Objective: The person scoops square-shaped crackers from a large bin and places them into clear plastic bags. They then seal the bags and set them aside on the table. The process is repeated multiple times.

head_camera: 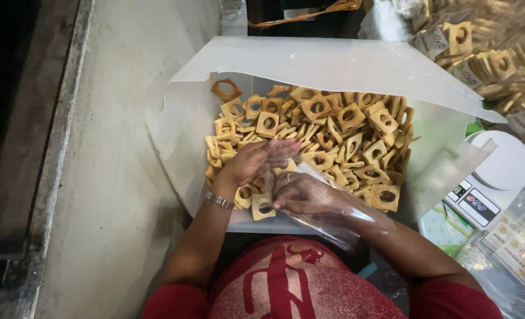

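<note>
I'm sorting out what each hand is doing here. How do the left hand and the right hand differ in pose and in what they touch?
The left hand lies flat, palm down, on the square crackers in the lined box; the right hand grips the clear plastic bag. The left wrist wears a metal bracelet; the right forearm lies partly under the bag. Both hands are bare and close together at the box's near edge.
</note>
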